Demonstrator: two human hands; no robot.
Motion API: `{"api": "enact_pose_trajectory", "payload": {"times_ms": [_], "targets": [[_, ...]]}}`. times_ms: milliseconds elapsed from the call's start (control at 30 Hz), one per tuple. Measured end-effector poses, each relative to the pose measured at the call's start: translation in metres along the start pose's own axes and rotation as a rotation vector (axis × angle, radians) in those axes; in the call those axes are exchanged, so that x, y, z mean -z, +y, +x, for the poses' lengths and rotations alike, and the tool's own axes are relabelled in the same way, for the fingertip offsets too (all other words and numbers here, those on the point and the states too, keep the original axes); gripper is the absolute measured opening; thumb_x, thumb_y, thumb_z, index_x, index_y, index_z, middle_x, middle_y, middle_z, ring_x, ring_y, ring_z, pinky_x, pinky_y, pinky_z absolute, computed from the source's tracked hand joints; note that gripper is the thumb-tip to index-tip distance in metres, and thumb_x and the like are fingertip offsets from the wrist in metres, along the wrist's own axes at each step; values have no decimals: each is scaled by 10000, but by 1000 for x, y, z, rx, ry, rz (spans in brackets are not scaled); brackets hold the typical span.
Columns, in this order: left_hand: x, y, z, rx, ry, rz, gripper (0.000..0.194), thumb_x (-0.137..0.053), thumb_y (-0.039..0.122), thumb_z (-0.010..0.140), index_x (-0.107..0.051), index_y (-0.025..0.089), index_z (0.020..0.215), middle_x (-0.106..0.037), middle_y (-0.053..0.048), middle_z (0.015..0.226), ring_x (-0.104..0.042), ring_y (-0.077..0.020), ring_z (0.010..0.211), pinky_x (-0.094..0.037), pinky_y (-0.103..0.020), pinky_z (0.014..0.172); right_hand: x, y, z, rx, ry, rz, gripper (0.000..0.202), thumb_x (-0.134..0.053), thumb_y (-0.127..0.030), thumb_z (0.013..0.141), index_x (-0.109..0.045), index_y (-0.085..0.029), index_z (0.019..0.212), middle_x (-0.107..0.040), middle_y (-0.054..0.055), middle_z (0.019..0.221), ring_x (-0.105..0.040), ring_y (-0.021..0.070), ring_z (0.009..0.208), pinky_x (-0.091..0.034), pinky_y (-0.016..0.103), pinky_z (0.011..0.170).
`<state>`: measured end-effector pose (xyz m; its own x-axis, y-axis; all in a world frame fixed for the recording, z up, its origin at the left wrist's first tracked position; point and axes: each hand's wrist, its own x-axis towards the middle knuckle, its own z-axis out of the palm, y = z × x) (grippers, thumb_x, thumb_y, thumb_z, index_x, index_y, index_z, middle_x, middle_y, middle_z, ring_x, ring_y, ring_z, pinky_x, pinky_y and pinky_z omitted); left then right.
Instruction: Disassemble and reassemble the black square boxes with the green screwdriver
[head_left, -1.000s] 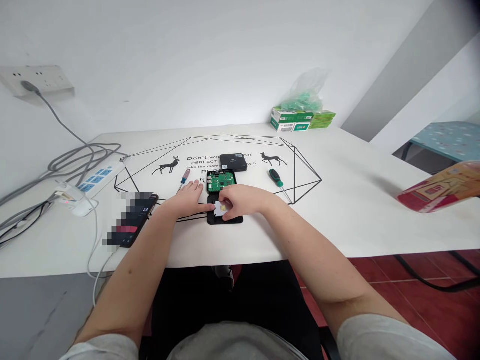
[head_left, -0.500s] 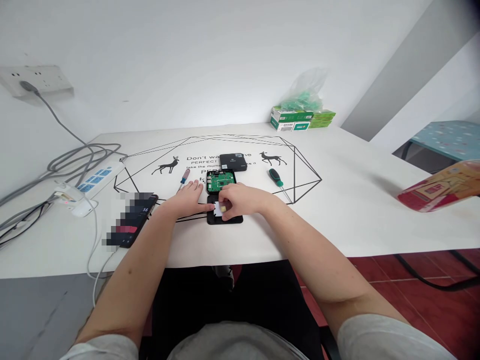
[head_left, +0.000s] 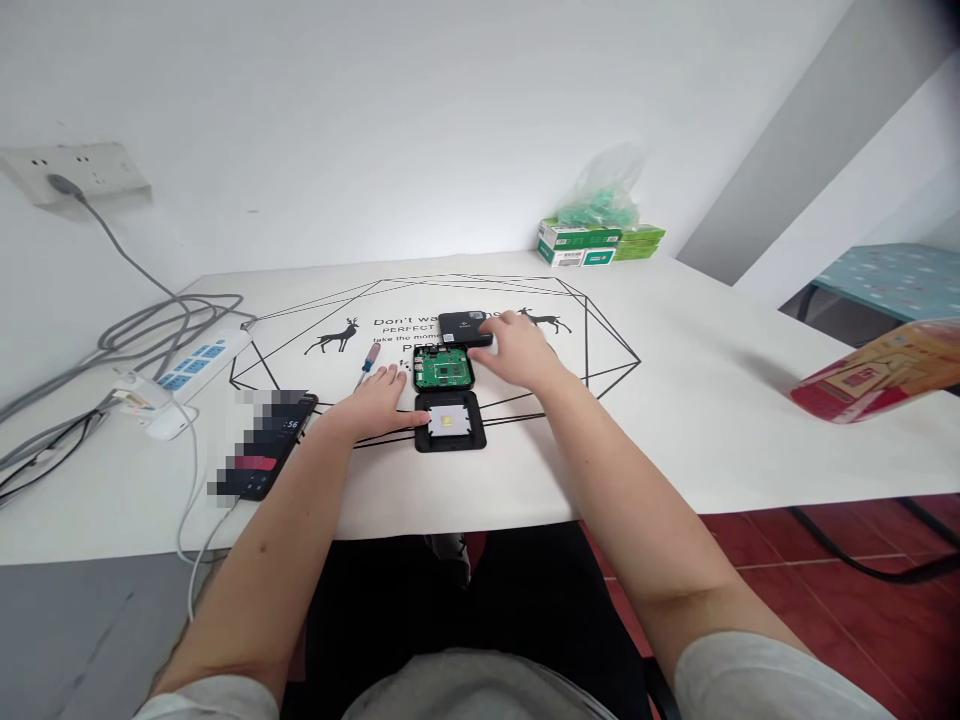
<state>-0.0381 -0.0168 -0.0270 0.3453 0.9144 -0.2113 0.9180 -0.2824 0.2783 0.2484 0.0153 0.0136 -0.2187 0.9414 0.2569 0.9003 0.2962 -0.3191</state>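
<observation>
My left hand [head_left: 377,402] lies on the table with fingers spread, its thumb on the left edge of a black plastic cover [head_left: 420,440]. In that cover sits a white metal plate [head_left: 459,424] with a yellowish square pad. Directly behind it is an open black case holding a green circuit board [head_left: 448,372]. My right hand [head_left: 517,350] is at the right end of a closed black box [head_left: 454,326], fingers apart; whether they touch it I cannot tell. A small screwdriver [head_left: 371,356] and tiny dark screws [head_left: 403,365] lie near my left fingers.
A phone [head_left: 289,440] lies left of my left forearm, near a power strip [head_left: 199,370] and loose cables [head_left: 187,305]. Green-and-white boxes [head_left: 577,240] with a plastic bag [head_left: 604,195] stand by the wall. A red and orange packet [head_left: 862,375] is at the right.
My right hand has let go of the white plate and moved back and right to the closed black box. It now covers the green-handled screwdriver. My left hand stays in place.
</observation>
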Motion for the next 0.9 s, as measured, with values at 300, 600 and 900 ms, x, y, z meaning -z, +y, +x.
{"api": "enact_pose_trajectory", "payload": {"times_ms": [300,600,900], "targets": [[3,2,-2,-1,14,-57,1050,-628,780,875,-425,111,1657,-196,-240,1801,-154,-438,1684,-214,-580,1333,5,93,21,-461,-153,40,231,-869,-170,738,-641,-161,774,-703,167,901,-659,299,945,-469,443,840],[9,8,-2,93,146,-110,888,-550,581,1019,-311,72,1707,-407,-260,1720,-351,-427,1625,-435,-510,1208,4,35,18,-202,169,800,278,-809,-419,839,-607,-232,806,-601,-12,753,-519,137,650,-433,313,633],[10,17,4,179,323,-240,691,-438,160,1036,-308,35,1704,-528,-259,1639,-517,-341,1539,-404,-473,1264,-36,-27,6,-34,174,1327,508,-932,-546,670,-661,-249,981,-636,-41,757,-623,161,729,-546,356,749]]}}
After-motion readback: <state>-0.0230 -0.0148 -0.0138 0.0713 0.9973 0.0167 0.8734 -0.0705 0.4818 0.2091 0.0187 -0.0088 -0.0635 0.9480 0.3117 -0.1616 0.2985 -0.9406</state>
